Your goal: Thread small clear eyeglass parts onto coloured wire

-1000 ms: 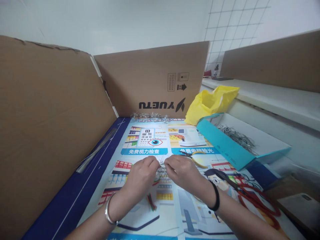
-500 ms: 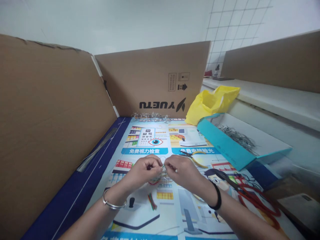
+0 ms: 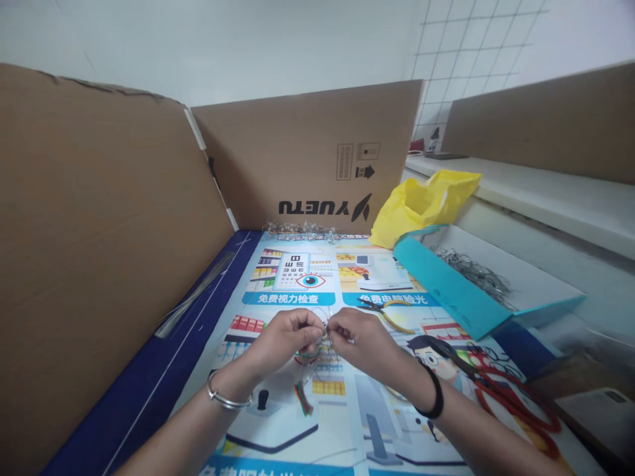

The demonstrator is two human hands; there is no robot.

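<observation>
My left hand (image 3: 297, 336) and my right hand (image 3: 358, 334) meet over the middle of the printed sheet, fingertips pinched close together. Between them is a small piece of thin wire work (image 3: 325, 340), with fine loops showing above and below the fingers. Its exact shape is too small and blurred to make out. Just below my left hand lies a little bundle of red and green strands (image 3: 303, 398). Yellow-handled pliers (image 3: 389, 312) rest beyond my right hand.
Red-handled scissors (image 3: 516, 390) lie at the right. A blue box (image 3: 456, 291) holds tangled wire pieces (image 3: 471, 274), with a yellow bag (image 3: 426, 201) behind it. Wire pieces (image 3: 302, 230) line the back. Cardboard panels (image 3: 297, 152) stand left and behind; clear strips (image 3: 196, 294) lie left.
Both hands stay together with small shifts of the fingers at the wire. The whole view has shifted slightly.
</observation>
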